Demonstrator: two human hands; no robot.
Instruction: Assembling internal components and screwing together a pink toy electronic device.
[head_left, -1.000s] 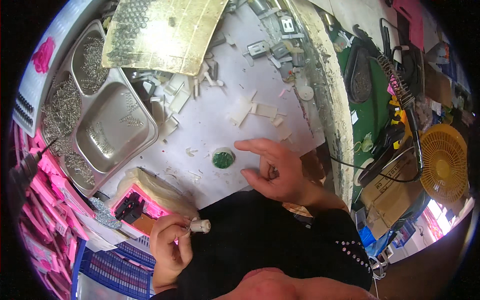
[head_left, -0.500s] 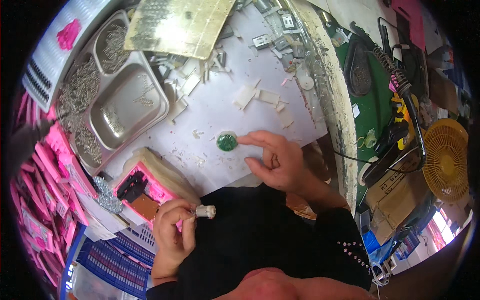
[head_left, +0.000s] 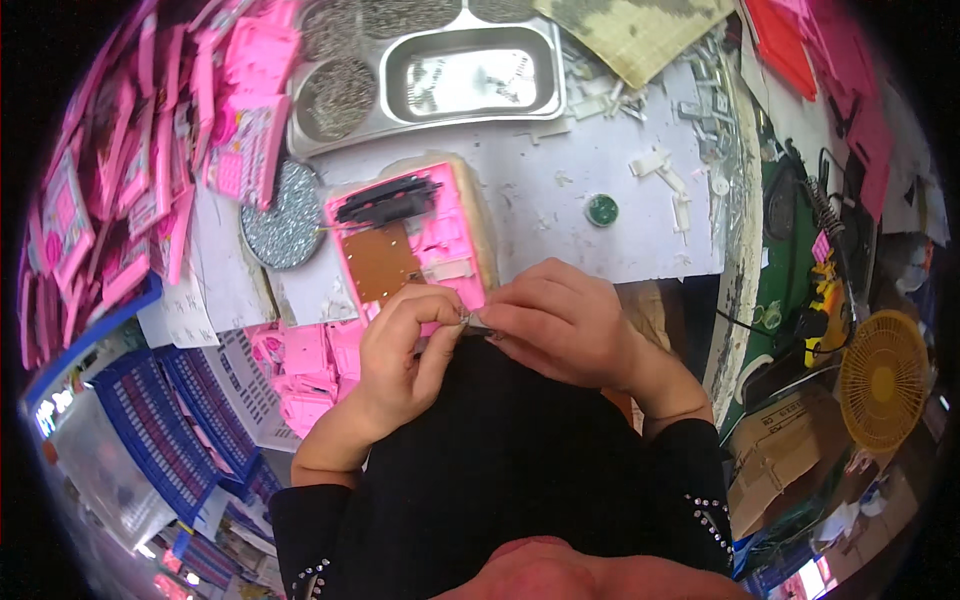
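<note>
My left hand (head_left: 408, 345) and my right hand (head_left: 565, 318) meet at the near edge of a pink plastic housing (head_left: 455, 225). Both are closed in a pinch, fingertips almost touching. Between them is a small whitish part (head_left: 475, 319), mostly hidden by the fingers; half a second ago it showed as a stubby white cylinder in my left hand. Inside the housing lie a black piece (head_left: 390, 203), a brown board (head_left: 378, 262) and a white block (head_left: 448, 270). A small round pot of green stuff (head_left: 601, 210) stands on the white sheet beyond my right hand.
A steel compartment tray (head_left: 430, 128) of small metal pieces stands at the back. Pink housings (head_left: 245, 150) pile up at left, near a round glittery disc (head_left: 283, 225). White plastic pieces (head_left: 660, 172) lie at right. Further right are a soldering iron holder (head_left: 828, 215) and a yellow fan (head_left: 882, 378).
My right hand has left the green pot and come to my left hand, closing its fingers at the white part. The view has turned left, so the tray and housing appear further right.
</note>
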